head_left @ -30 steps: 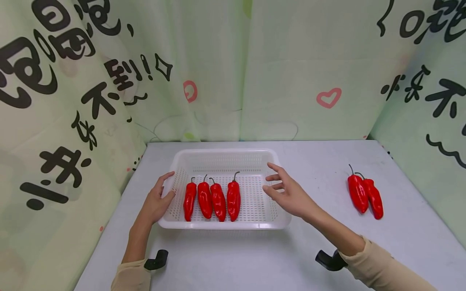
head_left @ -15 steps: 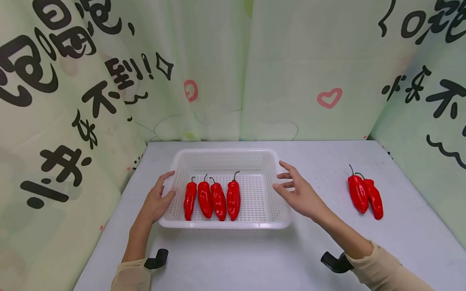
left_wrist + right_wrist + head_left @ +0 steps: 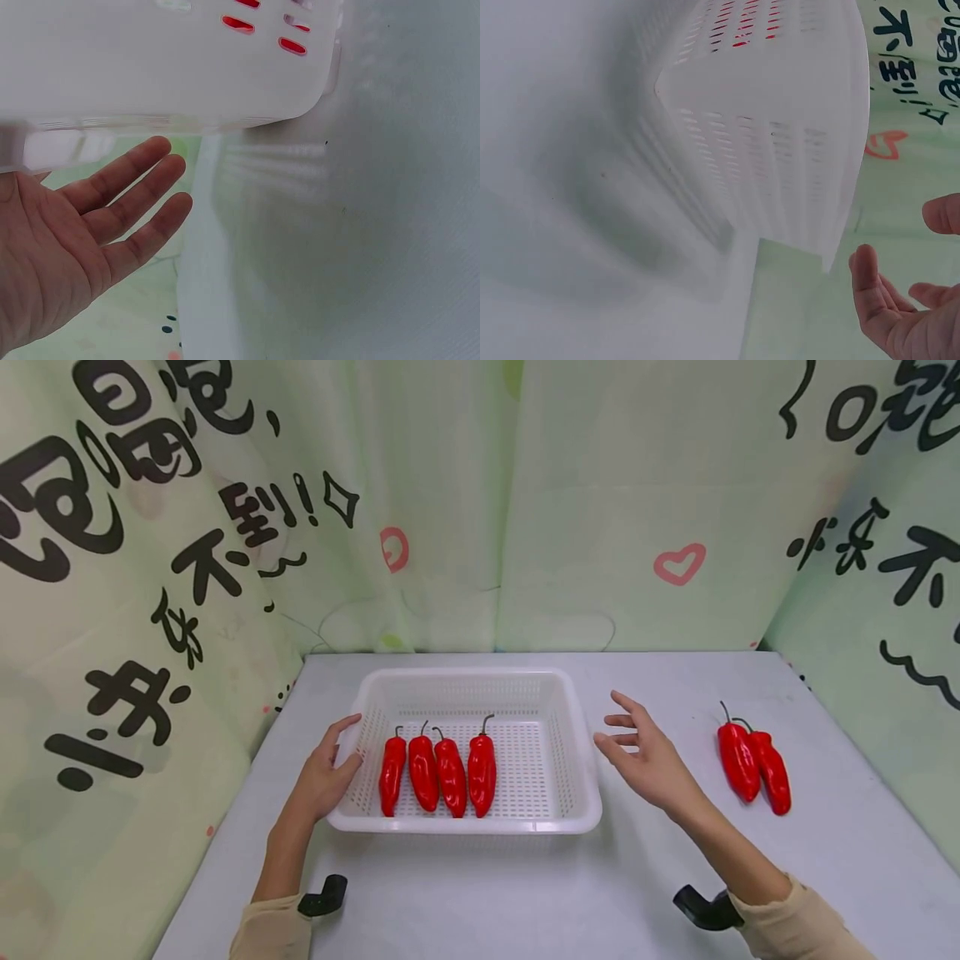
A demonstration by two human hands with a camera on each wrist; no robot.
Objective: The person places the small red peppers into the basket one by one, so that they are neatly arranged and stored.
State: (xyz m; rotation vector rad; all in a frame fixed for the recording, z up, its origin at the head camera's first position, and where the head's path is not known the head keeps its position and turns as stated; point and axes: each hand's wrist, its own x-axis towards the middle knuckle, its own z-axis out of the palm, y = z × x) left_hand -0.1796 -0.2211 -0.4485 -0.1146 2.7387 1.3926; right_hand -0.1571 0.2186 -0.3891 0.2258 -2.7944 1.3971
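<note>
A white plastic basket point(image 3: 536, 827) stands on the table, with several red chili peppers point(image 3: 482, 774) side by side in its left and middle part. My left hand point(image 3: 324, 782) rests at the basket's left rim, thumb toward the rim. In the left wrist view, three fingers of that hand point(image 3: 112, 217) are extended and spread below the rim, with nothing in the palm. Beyond the basket's right side, my right hand point(image 3: 645, 760) hovers apart from it, fingers loosely bent and holding nothing. Two more red chili peppers point(image 3: 752, 764) lie together on the table farther right.
The table point(image 3: 480, 893) has a pale cover. Printed curtains point(image 3: 585, 510) with black lettering and pink hearts enclose its back and sides. A black strap mount point(image 3: 708, 910) sits on each wrist.
My right hand has moved right, from over the basket's right edge to outside it. The left hand, the basket and the peppers have stayed in place.
</note>
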